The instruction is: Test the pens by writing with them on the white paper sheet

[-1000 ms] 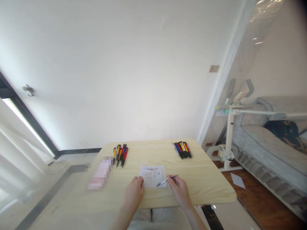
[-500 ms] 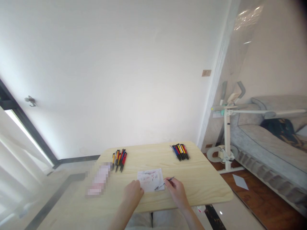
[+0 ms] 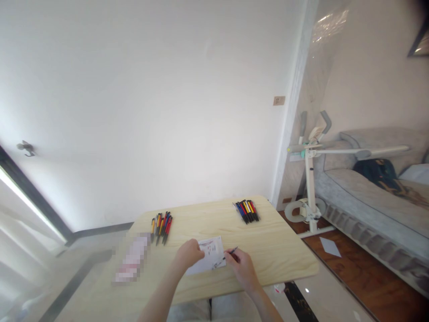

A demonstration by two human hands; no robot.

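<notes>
A sheet of white paper (image 3: 209,259) with dark and reddish marks lies near the front of the table. My left hand (image 3: 189,256) is closed over its upper left part, covering some of the marks. Whether anything is between those fingers is hidden. On the paper's right side, my right hand (image 3: 241,266) grips a slim dark pen (image 3: 231,252) between thumb and fingers. The pen slants down to the left, its lower end at the paper's lower right area.
Colourful pens (image 3: 161,227) form a loose bunch at the table's back left. Several more pens (image 3: 246,211) lie side by side at the back right. A blurred pinkish item (image 3: 132,259) is on the left. Beyond the wooden table (image 3: 275,250) stands an exercise machine (image 3: 310,179) beside a grey sofa (image 3: 351,179).
My left hand has moved up and right from the paper's left edge onto its marked part. The right hand still holds the pen at the paper. The whole view has shifted slightly.
</notes>
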